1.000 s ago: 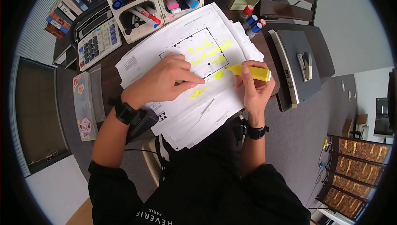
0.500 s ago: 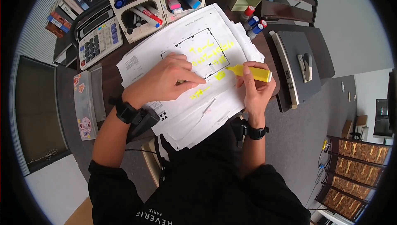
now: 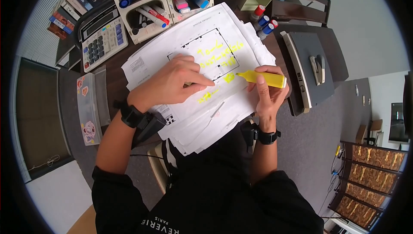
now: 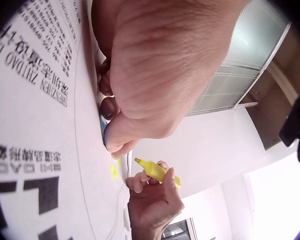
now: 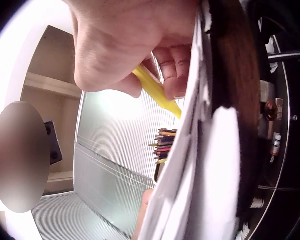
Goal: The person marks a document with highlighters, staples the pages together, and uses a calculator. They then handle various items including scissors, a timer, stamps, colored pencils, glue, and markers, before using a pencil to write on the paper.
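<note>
The right hand [image 3: 270,96] pinches an uncapped yellow highlighter [image 3: 266,79] between thumb and fingers. Its tip points left, close over the top sheet beside a yellow scribble. Under both hands lies a stack of papers [image 3: 236,94]; the top sheet carries a printed floor plan outline with yellow handwriting [image 3: 219,55] in and around it. The left hand [image 3: 174,81] rests on the sheet, index finger stretched toward the plan's lower edge, other fingers loosely bent. In the left wrist view, the fingertips [image 4: 110,142] of that hand press on the paper, with the highlighter [image 4: 157,171] beyond.
A desk organizer [image 3: 140,12] with markers and pencils stands behind the papers. A calculator [image 3: 103,42] and a stickered clear box [image 3: 89,109] are at left. Several bottles with red and blue caps [image 3: 263,24] stand at right, near a dark device [image 3: 305,66] bearing a stapler [image 3: 317,69].
The right hand has shifted slightly right and toward the body with the highlighter, whose tip moves away from the plan's corner. The left hand stays in place on the sheet.
</note>
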A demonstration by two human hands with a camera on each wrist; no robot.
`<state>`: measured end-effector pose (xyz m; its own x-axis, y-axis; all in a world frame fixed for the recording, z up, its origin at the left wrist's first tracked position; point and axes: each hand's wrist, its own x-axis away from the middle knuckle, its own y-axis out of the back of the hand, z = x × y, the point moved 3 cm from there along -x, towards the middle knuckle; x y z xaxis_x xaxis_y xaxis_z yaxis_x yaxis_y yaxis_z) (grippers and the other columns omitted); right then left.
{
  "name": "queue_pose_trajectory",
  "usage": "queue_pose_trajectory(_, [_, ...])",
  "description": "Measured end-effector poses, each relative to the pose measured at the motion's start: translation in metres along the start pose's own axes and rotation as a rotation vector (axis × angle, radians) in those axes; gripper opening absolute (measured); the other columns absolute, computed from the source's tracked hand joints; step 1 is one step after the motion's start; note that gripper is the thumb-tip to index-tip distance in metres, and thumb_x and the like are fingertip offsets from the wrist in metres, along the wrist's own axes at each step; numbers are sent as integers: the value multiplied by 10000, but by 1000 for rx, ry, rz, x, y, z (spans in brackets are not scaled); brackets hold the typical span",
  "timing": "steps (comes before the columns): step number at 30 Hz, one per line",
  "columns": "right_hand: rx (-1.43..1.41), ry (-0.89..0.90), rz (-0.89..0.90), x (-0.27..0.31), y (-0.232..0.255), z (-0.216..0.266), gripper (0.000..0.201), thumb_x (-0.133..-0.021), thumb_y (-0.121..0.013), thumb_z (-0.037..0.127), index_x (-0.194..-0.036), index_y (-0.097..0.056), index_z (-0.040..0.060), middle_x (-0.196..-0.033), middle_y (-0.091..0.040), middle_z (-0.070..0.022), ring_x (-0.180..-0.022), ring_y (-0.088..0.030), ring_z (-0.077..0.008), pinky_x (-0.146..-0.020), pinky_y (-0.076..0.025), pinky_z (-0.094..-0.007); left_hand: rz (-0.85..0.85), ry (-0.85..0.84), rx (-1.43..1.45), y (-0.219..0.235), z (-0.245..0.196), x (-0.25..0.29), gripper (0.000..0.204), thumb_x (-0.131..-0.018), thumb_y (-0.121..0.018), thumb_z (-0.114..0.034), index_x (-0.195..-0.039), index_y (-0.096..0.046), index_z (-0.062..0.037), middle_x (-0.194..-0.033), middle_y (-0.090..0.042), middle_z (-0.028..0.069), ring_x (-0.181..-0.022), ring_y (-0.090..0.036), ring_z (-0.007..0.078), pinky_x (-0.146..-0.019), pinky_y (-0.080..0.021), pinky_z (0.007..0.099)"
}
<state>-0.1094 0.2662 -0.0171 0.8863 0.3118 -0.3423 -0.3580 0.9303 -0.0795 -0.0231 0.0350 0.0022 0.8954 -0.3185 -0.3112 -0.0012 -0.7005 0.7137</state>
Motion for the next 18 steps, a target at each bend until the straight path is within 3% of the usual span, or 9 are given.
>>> queue_pose_trajectory(18, [-1,49,74,1,6,-2,276,-945,-679,250,-980,-651,-22,-858,-655,-80,-634,-561,-105,-555,-426,-231,8,2,-6,0,1,-1,267,-776,-749,-22,-1012,-804,-134,-668,-535,32,-716,-485,209,-803,-424,344])
